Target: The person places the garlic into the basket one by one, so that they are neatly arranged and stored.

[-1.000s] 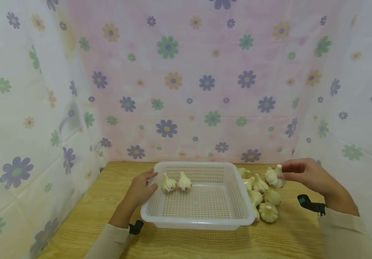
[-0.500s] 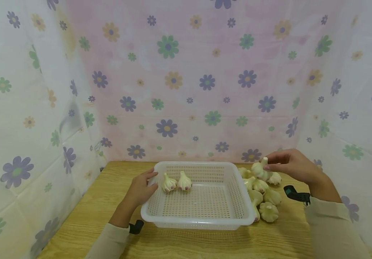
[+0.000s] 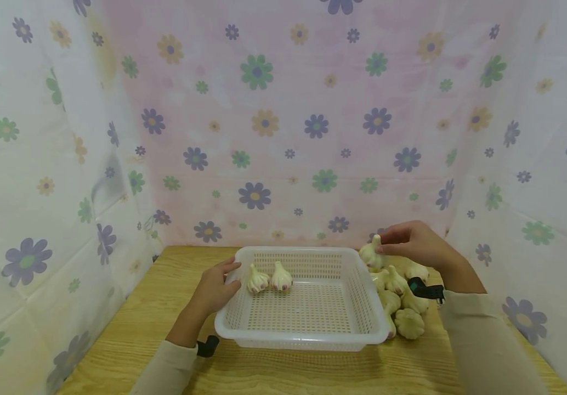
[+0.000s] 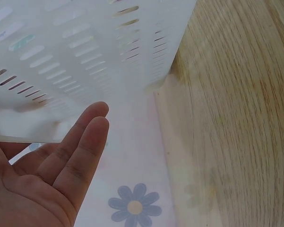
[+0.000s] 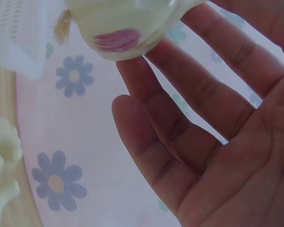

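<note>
Right hand (image 3: pixel 412 244) pinching a garlic (image 3: pixel 370 257) by the basket's (image 3: pixel 298 338) far right corner

The hands are staying apart. The right is gripping the garlic, stem up, between thumb and fingers; its lower fingers are extending free. The left hand (image 3: pixel 214 288) is resting extended fingers on the basket's left rim. Two bulbs (image 3: pixel 282 278) are sitting side by side inside, at the far left. A pile (image 3: pixel 409 322) of garlic is lying just right of the basket on the table (image 3: pixel 140 323). A flowered cloth (image 3: pixel 283 159) is hanging behind.
</note>
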{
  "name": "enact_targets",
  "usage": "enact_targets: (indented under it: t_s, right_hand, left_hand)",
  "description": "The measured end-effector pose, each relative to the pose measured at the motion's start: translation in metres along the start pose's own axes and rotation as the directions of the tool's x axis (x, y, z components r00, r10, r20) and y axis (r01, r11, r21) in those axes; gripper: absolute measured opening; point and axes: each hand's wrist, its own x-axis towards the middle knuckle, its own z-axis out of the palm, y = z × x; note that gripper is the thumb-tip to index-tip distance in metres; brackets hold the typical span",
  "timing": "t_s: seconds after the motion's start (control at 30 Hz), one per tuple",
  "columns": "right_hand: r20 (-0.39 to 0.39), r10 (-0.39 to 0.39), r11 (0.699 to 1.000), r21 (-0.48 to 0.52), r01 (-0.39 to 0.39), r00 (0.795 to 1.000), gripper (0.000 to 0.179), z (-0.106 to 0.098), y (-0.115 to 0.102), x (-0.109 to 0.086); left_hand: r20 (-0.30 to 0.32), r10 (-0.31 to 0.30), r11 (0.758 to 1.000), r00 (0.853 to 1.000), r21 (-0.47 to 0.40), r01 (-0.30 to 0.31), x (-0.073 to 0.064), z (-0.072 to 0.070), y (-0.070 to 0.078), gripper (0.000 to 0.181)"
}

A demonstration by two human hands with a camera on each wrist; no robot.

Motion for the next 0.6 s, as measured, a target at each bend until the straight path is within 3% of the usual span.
enact_targets:
  t_s: [0.23, 0.6]
  right_hand:
    - [0.023, -0.016, 0.998, 0.057, 0.015, 1.000, 0.034, 0.021, -0.005, 0.025]
    - [0.067, 0.014, 1.000, 0.017, -0.015, 0.998, 0.031, 0.058, -0.010, 0.056]
  left_hand:
    - [-0.005, -0.014, 1.000, 1.000, 0.010, 0.014, 0.000, 0.000, 0.003, 0.051]
    - [-0.006, -0.012, 1.000, 1.000, 0.015, 0.013, 0.000, 0.000, 0.003, 0.052]
